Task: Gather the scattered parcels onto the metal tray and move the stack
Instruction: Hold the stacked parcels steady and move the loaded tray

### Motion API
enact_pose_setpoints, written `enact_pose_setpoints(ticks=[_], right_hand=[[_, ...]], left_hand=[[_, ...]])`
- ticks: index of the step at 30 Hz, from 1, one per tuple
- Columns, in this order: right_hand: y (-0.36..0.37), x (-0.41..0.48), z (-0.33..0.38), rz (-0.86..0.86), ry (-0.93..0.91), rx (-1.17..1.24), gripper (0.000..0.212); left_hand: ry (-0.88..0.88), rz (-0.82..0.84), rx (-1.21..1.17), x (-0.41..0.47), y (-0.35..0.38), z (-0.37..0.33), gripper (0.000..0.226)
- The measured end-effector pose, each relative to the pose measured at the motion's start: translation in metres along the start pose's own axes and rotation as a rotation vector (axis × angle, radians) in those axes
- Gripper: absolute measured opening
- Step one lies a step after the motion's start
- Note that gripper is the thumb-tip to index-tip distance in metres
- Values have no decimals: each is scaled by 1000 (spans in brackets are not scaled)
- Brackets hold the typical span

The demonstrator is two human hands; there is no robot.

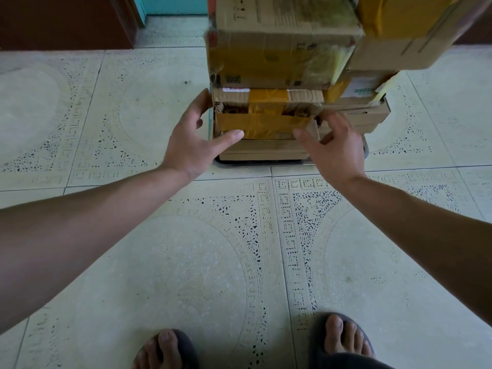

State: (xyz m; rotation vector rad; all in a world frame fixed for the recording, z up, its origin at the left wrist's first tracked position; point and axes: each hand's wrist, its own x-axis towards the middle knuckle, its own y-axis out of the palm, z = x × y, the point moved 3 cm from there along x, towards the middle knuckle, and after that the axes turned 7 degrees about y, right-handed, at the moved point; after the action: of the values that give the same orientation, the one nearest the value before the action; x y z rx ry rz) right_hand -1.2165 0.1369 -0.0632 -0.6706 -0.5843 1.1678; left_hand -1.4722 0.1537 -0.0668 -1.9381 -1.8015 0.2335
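Note:
A tall stack of cardboard parcels (pixel 282 54) stands on a metal tray (pixel 366 149) on the tiled floor; only the tray's near rim shows. A low box wrapped in yellow tape (pixel 266 123) faces me. My left hand (pixel 194 139) is spread at the stack's left corner, its thumb lying against the taped box and its fingers reaching round the left side. My right hand (pixel 332 145) is spread in front of the taped box's right end, fingers straight, thumb near the box. Whether it touches the cardboard is unclear. Neither hand holds anything.
Pale patterned floor tiles (pixel 213 249) stretch all around the stack. A dark wooden door or cabinet (pixel 66 20) stands at the far left, with a teal frame (pixel 170 5) beside it. My feet in dark sandals (pixel 343 339) are at the bottom edge.

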Motion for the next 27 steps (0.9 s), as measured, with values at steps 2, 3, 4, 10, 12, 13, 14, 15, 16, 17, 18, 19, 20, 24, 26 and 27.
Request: enact_pose_setpoints(ticks=[2, 3, 4, 10, 12, 13, 14, 15, 16, 17, 18, 19, 20, 24, 26, 27], right_hand=[[-1, 0, 1, -14, 38, 58, 61], [-1, 0, 2, -25, 35, 90, 65], [-2, 0, 4, -37, 26, 115, 67], [-6, 2, 14, -62, 40, 185, 76], [-6, 3, 15, -70, 31, 191, 78], [-6, 3, 14, -71, 33, 199, 80], [-7, 2, 15, -71, 34, 209, 81], [-8, 2, 16, -72, 31, 219, 82], [-9, 2, 17, -76, 24, 230, 80], [-11, 3, 19, -77, 14, 241, 78], [-12, 4, 21, -75, 4, 250, 74], [-12, 5, 22, -74, -3, 254, 69], [-12, 6, 23, -73, -9, 253, 65], [-14, 7, 24, -74, -20, 248, 57], [-14, 7, 24, -80, -19, 234, 57], [-15, 7, 24, -84, -13, 232, 57]], left_hand=[[15, -10, -9, 5, -2, -5, 93], [26, -17, -8, 7, -4, -8, 95], [36, -32, -11, 10, -5, -10, 95], [62, -92, -14, 18, -13, -18, 95], [73, -94, -8, 18, -13, -20, 92], [82, -89, -2, 18, -13, -22, 90], [96, -82, 8, 18, -12, -24, 87], [112, -75, 19, 17, -12, -26, 83], [126, -70, 28, 17, -12, -28, 80], [135, -68, 37, 17, -12, -29, 76], [141, -69, 46, 16, -12, -30, 72], [142, -73, 53, 16, -13, -31, 69], [141, -79, 57, 16, -13, -32, 66], [128, -105, 56, 16, -14, -31, 58], [122, -122, 41, 15, -15, -31, 58], [119, -133, 33, 15, -15, -32, 57]])
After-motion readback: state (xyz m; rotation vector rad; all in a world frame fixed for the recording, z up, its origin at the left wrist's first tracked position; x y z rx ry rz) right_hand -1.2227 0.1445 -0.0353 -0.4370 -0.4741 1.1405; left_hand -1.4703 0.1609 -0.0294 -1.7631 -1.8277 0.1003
